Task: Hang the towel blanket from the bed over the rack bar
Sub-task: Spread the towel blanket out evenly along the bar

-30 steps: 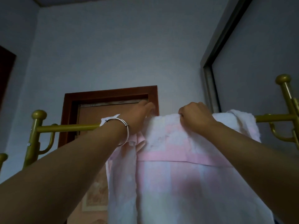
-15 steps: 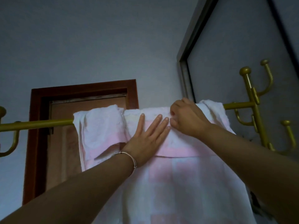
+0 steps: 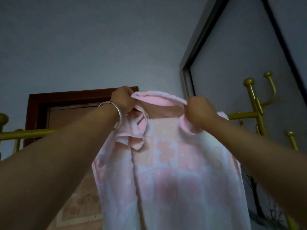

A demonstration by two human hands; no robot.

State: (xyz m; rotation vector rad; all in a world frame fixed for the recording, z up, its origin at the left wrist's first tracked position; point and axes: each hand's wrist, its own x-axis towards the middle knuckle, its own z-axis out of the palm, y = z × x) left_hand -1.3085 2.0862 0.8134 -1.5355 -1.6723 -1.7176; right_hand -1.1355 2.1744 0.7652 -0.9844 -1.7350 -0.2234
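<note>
A pink and white towel blanket (image 3: 172, 171) with flower patches hangs down in front of me from the gold rack bar (image 3: 29, 133). My left hand (image 3: 123, 101), with a silver bangle on the wrist, is closed on the blanket's upper edge at the left. My right hand (image 3: 198, 112) is closed on the same edge at the right. Between the two hands the top edge is lifted up above the bar in a pink fold. The bar's middle is hidden behind the cloth; it shows again at the right (image 3: 240, 115).
The rack's gold right post (image 3: 254, 105) with knobs and hooks stands at the right, its left post (image 3: 3, 118) at the frame's edge. A brown door frame (image 3: 71, 95) is behind the rack. A dark-framed panel (image 3: 187, 68) leans on the right wall.
My left hand has gone from lying flat on the blanket to gripping its top edge. Both hands have raised that edge above the bar. The view has tilted slightly.
</note>
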